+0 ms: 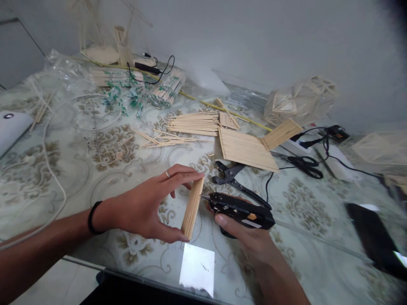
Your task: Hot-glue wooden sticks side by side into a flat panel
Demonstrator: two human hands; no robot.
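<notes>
My left hand [149, 203] grips a small panel of joined wooden sticks [193, 207] by its two ends, thumb at the near end and fingers at the far one. The panel is tilted up on edge above the table. In my right hand [244, 237] is a black hot glue gun [241, 210], my fingers wrapped round its handle. Its nozzle points left and is at or very near the panel's right side; whether it touches I cannot tell. Just behind the glue gun lie black-handled pliers [233, 174]. Farther back rests a larger stick panel [246, 146] with a raised side piece [282, 132].
Loose wooden sticks [193, 123] lie mid-table, with bundled sticks [170, 87] behind. Black scissors [307, 165] and a power strip [295, 147] with cords are at right, near a dark phone [372, 233]. A white cable [47, 152] crosses the left side. Stick frameworks [302, 99] stand at the back.
</notes>
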